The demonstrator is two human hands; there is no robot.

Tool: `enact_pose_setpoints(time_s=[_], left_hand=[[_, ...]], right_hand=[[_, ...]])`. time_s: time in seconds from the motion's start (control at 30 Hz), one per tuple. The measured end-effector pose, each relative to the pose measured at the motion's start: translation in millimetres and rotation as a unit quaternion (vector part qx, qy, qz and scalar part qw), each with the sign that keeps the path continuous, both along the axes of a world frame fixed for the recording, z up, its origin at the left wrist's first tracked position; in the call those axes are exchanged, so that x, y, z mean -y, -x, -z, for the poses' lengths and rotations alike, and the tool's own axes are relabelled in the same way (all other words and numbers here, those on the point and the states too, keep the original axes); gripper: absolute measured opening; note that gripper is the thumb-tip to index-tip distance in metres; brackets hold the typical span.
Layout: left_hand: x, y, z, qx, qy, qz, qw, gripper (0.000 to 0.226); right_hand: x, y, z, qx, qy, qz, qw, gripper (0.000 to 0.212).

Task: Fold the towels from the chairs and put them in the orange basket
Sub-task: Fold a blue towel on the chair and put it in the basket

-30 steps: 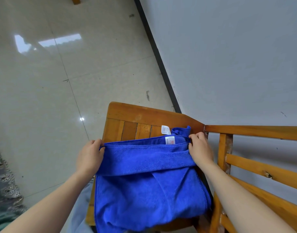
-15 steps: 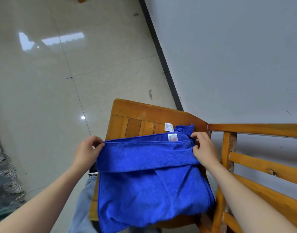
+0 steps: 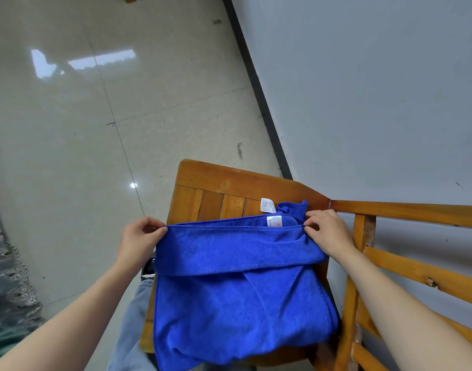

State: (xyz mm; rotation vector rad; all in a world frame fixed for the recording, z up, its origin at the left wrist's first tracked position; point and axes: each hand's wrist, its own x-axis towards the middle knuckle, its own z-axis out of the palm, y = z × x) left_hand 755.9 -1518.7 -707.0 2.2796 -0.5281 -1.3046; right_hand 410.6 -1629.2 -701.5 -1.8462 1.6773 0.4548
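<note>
Open floor [image 3: 82, 156] fills the frame's left; the wall [image 3: 376, 89] and chair backrest [image 3: 406, 269] close the right.

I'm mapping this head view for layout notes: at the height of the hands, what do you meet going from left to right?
Patterned rug → left hand → blue towel, its top edge pinched at both ends → right hand → wooden chair back rails.
</note>
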Motion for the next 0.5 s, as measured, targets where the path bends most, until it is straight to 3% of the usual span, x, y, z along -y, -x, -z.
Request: enact_pose_setpoints(time_s=[0.3, 0.5], left_hand=[[3.9, -3.3, -6.4, 0.009, -0.005, 0.078, 0.997, 0.018], [4.9, -15.1, -36.7, 0.01, 0.01, 0.121, 0.993, 0.024]], right_hand=[[-4.4, -6.5, -5.8, -0.001, 0.024, 0.005, 1.0, 0.019], [-10.6, 1.8, -49.3, 0.055, 0.06, 0.099, 0.992, 0.012]])
